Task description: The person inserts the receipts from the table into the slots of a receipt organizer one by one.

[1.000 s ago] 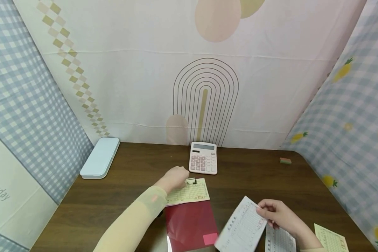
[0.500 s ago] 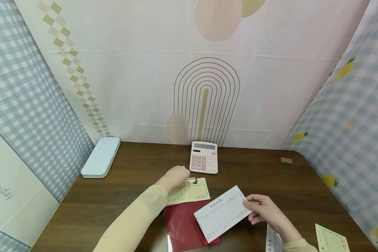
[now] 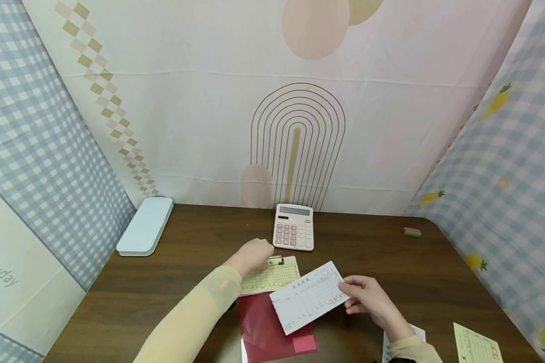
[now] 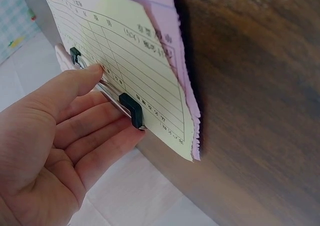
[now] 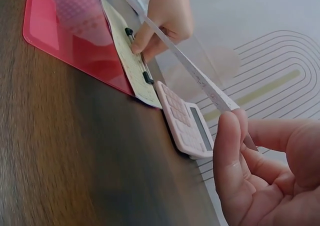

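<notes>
My left grip [image 3: 251, 255] pinches the clip [image 4: 131, 109] at the top of the red board [image 3: 264, 325]; I cannot tell whether the clip gapes. My right grip [image 3: 370, 298] pinches a white slip [image 3: 309, 297] by one end and holds it skewed above the board, beside the lower edge of the yellow slip [image 3: 277, 277].

Gripped at one end only, the white slip could, I judge, sag or buckle against the yellow one. If my left pinch eases early, the clip could close before the paper is under it. Pushing the board forward could nudge the calculator [image 3: 293, 227] just beyond.
</notes>
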The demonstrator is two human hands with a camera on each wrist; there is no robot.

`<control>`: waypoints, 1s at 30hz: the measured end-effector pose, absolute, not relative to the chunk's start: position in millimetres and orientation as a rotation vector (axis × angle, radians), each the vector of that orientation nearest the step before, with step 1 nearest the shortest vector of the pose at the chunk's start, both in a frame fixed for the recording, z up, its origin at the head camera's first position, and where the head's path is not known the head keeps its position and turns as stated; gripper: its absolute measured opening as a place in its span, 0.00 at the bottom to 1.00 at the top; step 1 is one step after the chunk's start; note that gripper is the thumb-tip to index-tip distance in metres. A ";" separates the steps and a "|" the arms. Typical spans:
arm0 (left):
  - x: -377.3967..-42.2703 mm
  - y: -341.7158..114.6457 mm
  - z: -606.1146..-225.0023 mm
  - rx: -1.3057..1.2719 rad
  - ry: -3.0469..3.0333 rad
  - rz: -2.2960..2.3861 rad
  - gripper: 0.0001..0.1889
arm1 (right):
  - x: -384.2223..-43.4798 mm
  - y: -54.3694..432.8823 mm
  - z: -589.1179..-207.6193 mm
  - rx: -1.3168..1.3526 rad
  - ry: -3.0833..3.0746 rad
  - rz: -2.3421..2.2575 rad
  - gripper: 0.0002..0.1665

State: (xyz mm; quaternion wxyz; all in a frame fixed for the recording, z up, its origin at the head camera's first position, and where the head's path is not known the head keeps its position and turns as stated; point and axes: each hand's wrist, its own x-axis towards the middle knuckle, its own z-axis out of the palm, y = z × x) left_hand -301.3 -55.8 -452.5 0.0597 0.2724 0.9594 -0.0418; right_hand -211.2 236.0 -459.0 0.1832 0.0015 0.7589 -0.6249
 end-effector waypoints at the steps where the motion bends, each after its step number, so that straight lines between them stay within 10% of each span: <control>1: -301.5 -55.7 -453.0 0.825 2.905 -0.126 0.03 | -211.9 234.3 -460.0 0.010 2.140 -1.768 0.22; 30: -304.7 -55.0 -456.7 0.872 2.899 -0.153 0.07 | -231.6 171.3 -486.4 0.060 2.020 -1.854 0.17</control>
